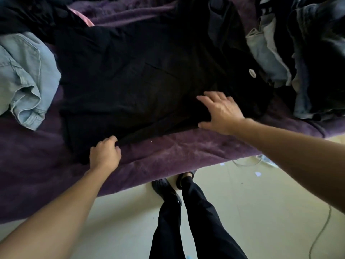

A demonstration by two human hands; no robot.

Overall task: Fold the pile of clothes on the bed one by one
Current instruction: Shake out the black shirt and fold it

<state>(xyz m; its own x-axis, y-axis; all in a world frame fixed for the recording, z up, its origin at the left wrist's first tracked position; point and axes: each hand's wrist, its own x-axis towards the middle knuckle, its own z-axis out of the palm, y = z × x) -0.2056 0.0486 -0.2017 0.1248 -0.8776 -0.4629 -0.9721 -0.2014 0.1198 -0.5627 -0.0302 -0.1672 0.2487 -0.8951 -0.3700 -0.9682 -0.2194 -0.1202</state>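
Note:
A black garment (134,75) lies spread flat across the purple bed cover (177,152), with a small white label (252,73) near its right side. My left hand (104,153) pinches the garment's near edge with curled fingers. My right hand (222,111) rests flat on the cloth's lower right part, fingers spread. A pile of dark and grey clothes (298,53) sits at the right of the bed.
A light blue denim garment (24,79) lies crumpled at the left. More dark clothes (28,14) and a pink item (82,16) lie at the far left back. Below the bed edge are a pale floor (252,202), my legs and a cable (321,230).

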